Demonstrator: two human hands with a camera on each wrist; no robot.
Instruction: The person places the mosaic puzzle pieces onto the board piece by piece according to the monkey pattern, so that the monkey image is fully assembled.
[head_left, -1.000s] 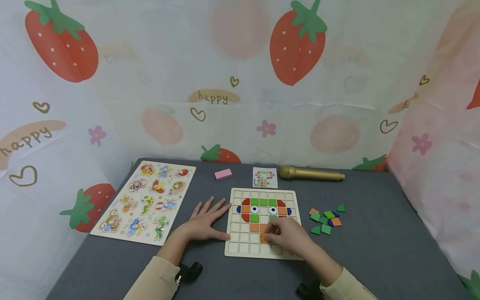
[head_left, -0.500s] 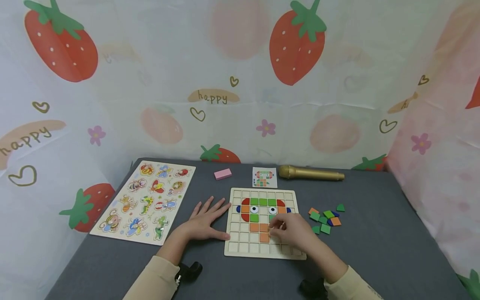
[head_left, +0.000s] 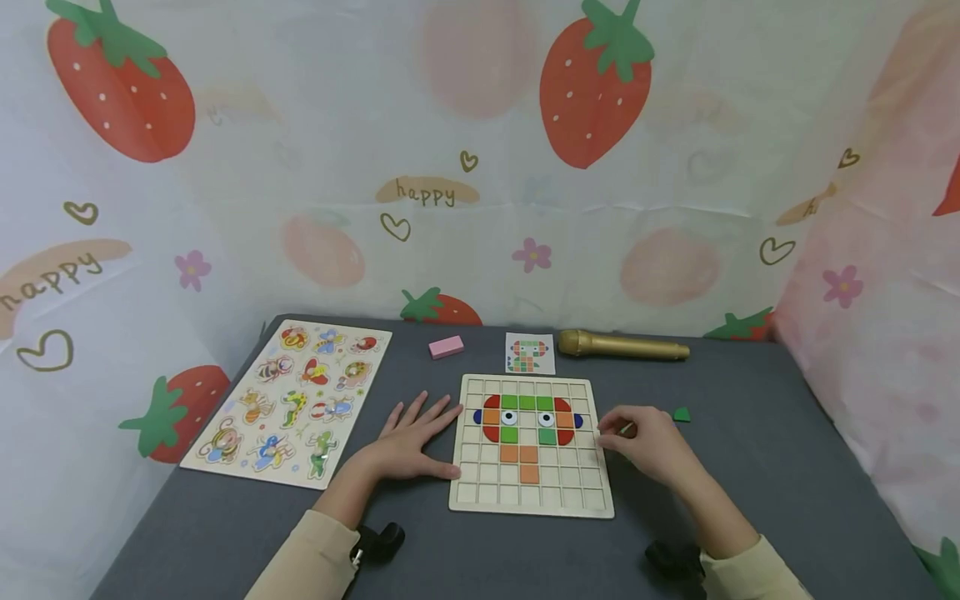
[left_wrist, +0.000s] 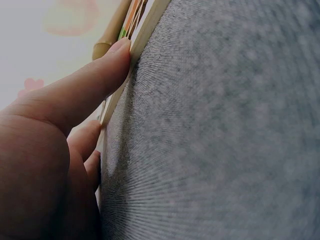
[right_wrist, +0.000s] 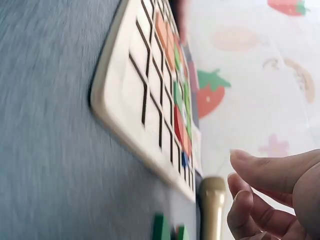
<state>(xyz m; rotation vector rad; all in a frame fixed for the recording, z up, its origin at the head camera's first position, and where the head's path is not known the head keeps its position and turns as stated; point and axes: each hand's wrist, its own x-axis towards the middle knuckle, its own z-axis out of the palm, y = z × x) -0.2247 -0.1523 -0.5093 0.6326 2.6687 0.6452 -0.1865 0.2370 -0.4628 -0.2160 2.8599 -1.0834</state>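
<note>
A light wooden grid board (head_left: 480, 498) lies in the middle of the table. Set in its cells are red, green, orange and blue tiles and two eye tiles, with an orange tile (head_left: 529, 473) lowest. My left hand (head_left: 405, 446) is spread flat on the cloth, thumb and fingertips against the board's left edge; the left wrist view shows the thumb (left_wrist: 95, 80) at that edge. My right hand (head_left: 648, 442) is over the loose tiles beside the board's right edge, hiding most of them. In the right wrist view its thumb and fingers (right_wrist: 265, 170) are bent with nothing between them.
One loose green tile (head_left: 681, 414) shows beyond the right hand. Behind the board lie a small pattern card (head_left: 530, 354), a gold microphone (head_left: 626, 345) and a pink block (head_left: 446, 347). An insect picture board (head_left: 292, 400) lies at the left.
My right hand has moved from above the board's lower cells rightward to the loose tiles, uncovering the board's right side. My left hand has stayed in place.
</note>
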